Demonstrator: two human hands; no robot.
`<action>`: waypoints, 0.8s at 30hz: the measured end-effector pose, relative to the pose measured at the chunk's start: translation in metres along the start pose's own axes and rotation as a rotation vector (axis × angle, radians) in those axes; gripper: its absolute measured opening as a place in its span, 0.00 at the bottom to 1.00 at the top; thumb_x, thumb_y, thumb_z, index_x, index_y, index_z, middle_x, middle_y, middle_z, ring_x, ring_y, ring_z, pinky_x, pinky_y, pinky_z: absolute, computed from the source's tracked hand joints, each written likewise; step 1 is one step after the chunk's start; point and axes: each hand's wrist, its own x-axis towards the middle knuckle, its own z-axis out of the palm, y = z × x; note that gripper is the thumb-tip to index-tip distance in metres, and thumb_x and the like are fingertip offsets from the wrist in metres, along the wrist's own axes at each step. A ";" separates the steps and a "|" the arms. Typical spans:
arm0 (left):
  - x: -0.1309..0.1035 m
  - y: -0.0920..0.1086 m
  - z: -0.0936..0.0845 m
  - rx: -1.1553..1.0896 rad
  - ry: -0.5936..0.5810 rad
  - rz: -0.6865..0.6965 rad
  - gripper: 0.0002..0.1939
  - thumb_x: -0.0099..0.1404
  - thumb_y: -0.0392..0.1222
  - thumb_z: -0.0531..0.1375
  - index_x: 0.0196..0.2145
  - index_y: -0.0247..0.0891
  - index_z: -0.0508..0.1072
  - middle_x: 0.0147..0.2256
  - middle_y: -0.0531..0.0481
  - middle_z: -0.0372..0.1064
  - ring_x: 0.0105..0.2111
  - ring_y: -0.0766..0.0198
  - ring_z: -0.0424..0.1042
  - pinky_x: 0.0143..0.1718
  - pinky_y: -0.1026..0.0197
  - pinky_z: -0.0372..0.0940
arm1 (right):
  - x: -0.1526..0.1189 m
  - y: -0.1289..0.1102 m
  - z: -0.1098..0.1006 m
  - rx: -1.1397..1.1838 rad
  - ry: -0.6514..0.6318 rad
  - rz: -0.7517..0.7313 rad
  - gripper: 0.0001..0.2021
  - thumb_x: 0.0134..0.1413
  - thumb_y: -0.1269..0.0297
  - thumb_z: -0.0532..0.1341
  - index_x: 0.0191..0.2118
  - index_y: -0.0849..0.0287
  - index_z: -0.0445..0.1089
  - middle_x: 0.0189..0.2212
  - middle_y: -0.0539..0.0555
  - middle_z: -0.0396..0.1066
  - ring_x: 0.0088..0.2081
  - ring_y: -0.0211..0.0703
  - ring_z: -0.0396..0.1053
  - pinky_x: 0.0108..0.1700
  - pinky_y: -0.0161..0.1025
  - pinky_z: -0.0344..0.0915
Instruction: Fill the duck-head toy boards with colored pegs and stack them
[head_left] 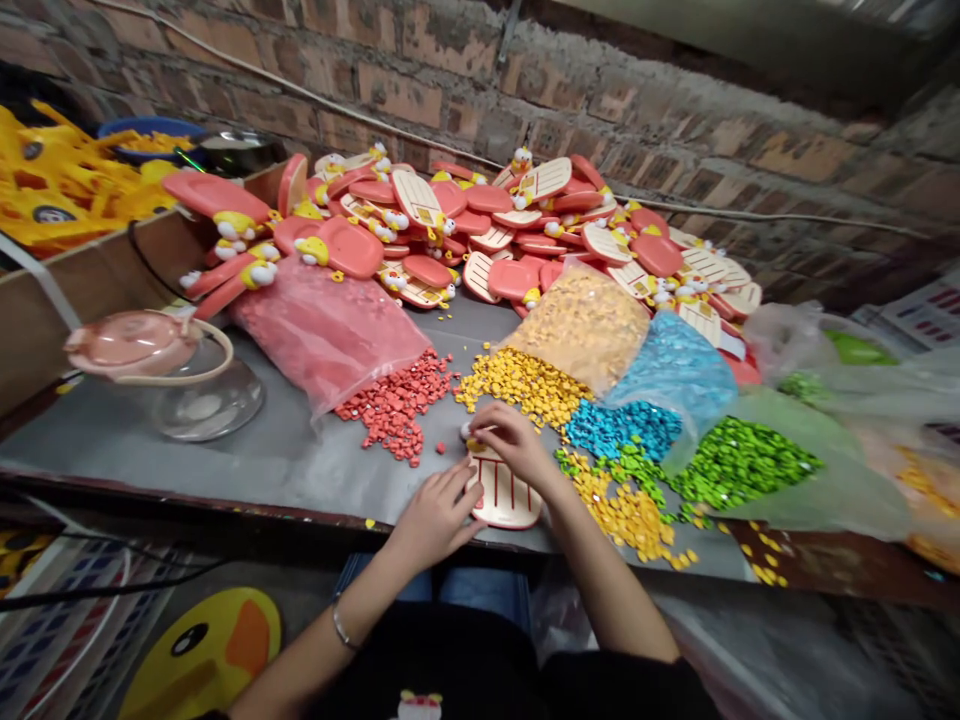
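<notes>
A cream toy board [507, 505] with red slots lies face up at the table's front edge, its far end reaching a small yellow and white head. My left hand [439, 515] is at the board's left edge, fingers and thumb closed about that side. Near its fingertips a small red piece [478, 493] shows on the board. My right hand [514, 445] curls over the far end, thumb and fingers drawn together by the head; what they pinch is hidden. Beyond lie loose red pieces [397, 405] and yellow pieces [525, 385].
Similar red and cream boards [487, 215] are heaped against the brick wall. Bags of red [330, 325], yellow [581, 320], blue [667, 365] and green pieces [750, 460] spill forward. A lidded glass pot [206, 400] stands left, beside a cardboard box wall [45, 320].
</notes>
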 end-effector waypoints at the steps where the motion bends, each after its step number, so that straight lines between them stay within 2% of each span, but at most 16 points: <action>1: 0.000 0.000 0.000 -0.009 0.001 0.000 0.16 0.65 0.44 0.59 0.48 0.35 0.68 0.53 0.34 0.65 0.57 0.46 0.62 0.48 0.49 0.65 | -0.012 0.003 -0.012 0.008 0.089 0.036 0.06 0.60 0.65 0.59 0.39 0.56 0.74 0.39 0.55 0.70 0.43 0.44 0.69 0.43 0.39 0.68; 4: 0.000 -0.002 0.000 -0.029 0.014 0.002 0.16 0.65 0.44 0.59 0.49 0.36 0.68 0.53 0.35 0.66 0.57 0.46 0.63 0.47 0.49 0.65 | -0.046 0.017 -0.038 -0.050 0.277 0.134 0.08 0.60 0.61 0.59 0.40 0.55 0.74 0.39 0.56 0.69 0.43 0.45 0.69 0.42 0.41 0.69; 7: -0.001 -0.003 0.001 -0.025 0.028 0.016 0.16 0.65 0.44 0.58 0.49 0.36 0.68 0.53 0.35 0.66 0.57 0.46 0.63 0.47 0.49 0.66 | -0.066 0.031 -0.046 -0.194 0.290 0.190 0.07 0.59 0.61 0.60 0.39 0.56 0.74 0.36 0.55 0.70 0.37 0.44 0.69 0.39 0.41 0.67; 12: -0.001 -0.004 0.003 -0.026 0.024 0.012 0.16 0.66 0.45 0.58 0.49 0.36 0.68 0.52 0.35 0.66 0.57 0.46 0.63 0.48 0.49 0.66 | -0.067 0.049 -0.033 -0.425 0.188 0.172 0.06 0.58 0.66 0.60 0.31 0.58 0.71 0.29 0.53 0.67 0.35 0.45 0.66 0.38 0.40 0.62; 16: -0.001 -0.004 0.003 -0.039 0.017 0.005 0.17 0.65 0.46 0.59 0.50 0.36 0.68 0.52 0.35 0.67 0.55 0.47 0.66 0.46 0.50 0.67 | -0.065 0.058 -0.023 -0.490 0.212 0.147 0.09 0.59 0.68 0.58 0.28 0.58 0.70 0.27 0.53 0.63 0.33 0.44 0.63 0.36 0.39 0.61; 20: 0.000 -0.004 0.002 -0.040 0.008 -0.005 0.17 0.65 0.46 0.59 0.49 0.37 0.68 0.51 0.35 0.67 0.54 0.47 0.67 0.45 0.51 0.67 | -0.071 0.060 -0.018 -0.485 0.238 0.108 0.09 0.61 0.67 0.56 0.32 0.58 0.73 0.28 0.54 0.64 0.33 0.46 0.63 0.37 0.41 0.61; 24: 0.000 -0.004 0.003 -0.045 0.010 -0.020 0.17 0.65 0.46 0.59 0.49 0.38 0.68 0.51 0.36 0.67 0.54 0.48 0.67 0.45 0.51 0.67 | -0.085 0.051 -0.015 -0.441 0.226 0.076 0.10 0.62 0.68 0.54 0.39 0.57 0.74 0.33 0.57 0.68 0.36 0.47 0.66 0.39 0.43 0.64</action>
